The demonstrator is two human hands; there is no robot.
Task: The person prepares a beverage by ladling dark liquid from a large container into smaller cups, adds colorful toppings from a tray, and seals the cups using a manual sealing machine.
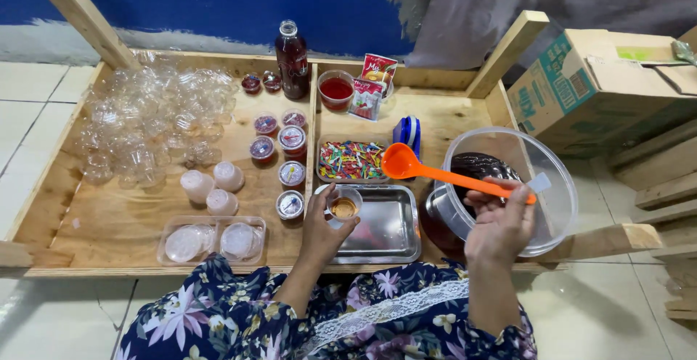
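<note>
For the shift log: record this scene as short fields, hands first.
left hand: holds a small clear cup over the metal tray
right hand: grips an orange ladle by its handle
ladle bowl: raised above the tray of coloured sticks
big clear bowl: holds dark liquid
surface: wooden tray table
filled lidded cups: left of centre

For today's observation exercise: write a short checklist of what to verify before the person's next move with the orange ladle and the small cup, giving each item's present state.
1. Left hand grips the small cup: ok.
2. Cup upright, over the metal tray: ok.
3. Right hand holds the orange ladle by its handle: ok.
4. Ladle bowl above the cup: not ok, it sits higher and to the right.
5. Ladle filled: cannot tell.
6. Clear bowl of dark liquid beside the right hand: ok.
</note>
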